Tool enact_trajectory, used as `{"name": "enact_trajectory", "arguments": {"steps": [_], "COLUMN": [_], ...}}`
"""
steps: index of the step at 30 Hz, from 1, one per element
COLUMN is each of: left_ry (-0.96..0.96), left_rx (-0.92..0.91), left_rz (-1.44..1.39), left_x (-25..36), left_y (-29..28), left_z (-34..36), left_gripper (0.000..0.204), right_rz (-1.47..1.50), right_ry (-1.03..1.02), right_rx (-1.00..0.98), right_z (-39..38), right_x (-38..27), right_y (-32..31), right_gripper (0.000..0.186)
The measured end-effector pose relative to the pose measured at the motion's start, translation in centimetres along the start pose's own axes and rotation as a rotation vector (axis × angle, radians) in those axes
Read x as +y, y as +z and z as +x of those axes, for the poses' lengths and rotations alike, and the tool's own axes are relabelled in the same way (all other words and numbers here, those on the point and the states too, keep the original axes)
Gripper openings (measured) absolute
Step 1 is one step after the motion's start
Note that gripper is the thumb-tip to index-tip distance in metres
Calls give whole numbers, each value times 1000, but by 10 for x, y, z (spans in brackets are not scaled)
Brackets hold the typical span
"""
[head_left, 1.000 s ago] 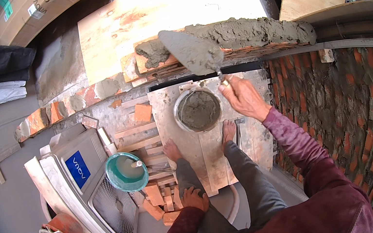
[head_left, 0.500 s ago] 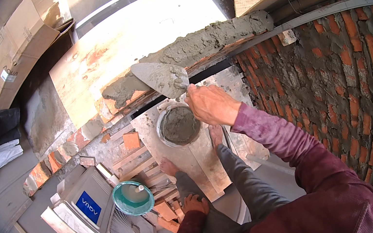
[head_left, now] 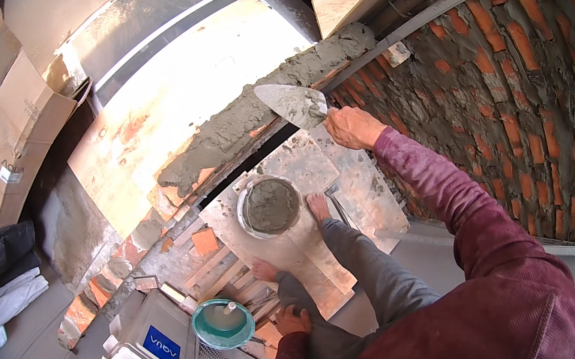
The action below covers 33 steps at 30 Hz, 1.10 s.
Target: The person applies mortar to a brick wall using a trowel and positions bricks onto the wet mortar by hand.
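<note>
My right hand is closed round the handle of a trowel. Its pointed blade, smeared with grey mortar, is over the near edge of a long bed of wet mortar. That bed lies along a low row of bricks, and some orange brick shows at its left end. My left hand rests on my left leg near the knee, fingers spread and holding nothing. Between my bare feet and the brick row stands a round bucket with mortar inside.
A pale board lies beyond the mortar bed. On the right rises a mortar-smeared brick wall. At lower left, a teal basin sits by a white-cased appliance. A cardboard box stands at far left, loose bricks near my feet.
My right hand and the trowel have moved right along the mortar bed. Mortar now covers more brick at its left part. The view has shifted; my left hand stays on my leg.
</note>
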<state>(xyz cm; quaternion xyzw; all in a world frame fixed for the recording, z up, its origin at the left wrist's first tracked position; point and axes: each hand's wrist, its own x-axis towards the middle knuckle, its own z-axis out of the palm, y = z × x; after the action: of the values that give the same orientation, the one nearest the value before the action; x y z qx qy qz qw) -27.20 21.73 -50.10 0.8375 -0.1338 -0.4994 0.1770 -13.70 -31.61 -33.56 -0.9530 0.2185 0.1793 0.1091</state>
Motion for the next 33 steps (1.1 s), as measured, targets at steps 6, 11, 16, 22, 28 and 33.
{"name": "enact_trajectory", "arguments": {"steps": [6, 11, 16, 22, 28, 33], "left_ry": [-25, -98, -133, -172, -165, -158], "left_rx": [-104, -279, -322, -242, -199, -206], "left_rz": [-88, -114, -141, -227, -467, -331], "left_x": [18, 61, 106, 149, 193, 189], "left_y": [1, 5, 9, 1, -11, -4], "left_z": [-8, -32, -59, -56, -44, -37], "left_gripper": [66, 86, 83, 74, 69, 67], "right_rz": [71, 95, -118, -199, -284, -358], "right_ry": [189, 195, -45, -326, -327, -162], "right_rx": [-16, -56, 135, 256, 204, 160], "right_z": [-8, 1, -30, 47, 88, 86], "right_x": [75, 133, 123, 31, 7, 105], "right_y": [-17, -25, -97, -75, -31, -55], "right_gripper": [39, 37, 29, 48, 21, 19]}}
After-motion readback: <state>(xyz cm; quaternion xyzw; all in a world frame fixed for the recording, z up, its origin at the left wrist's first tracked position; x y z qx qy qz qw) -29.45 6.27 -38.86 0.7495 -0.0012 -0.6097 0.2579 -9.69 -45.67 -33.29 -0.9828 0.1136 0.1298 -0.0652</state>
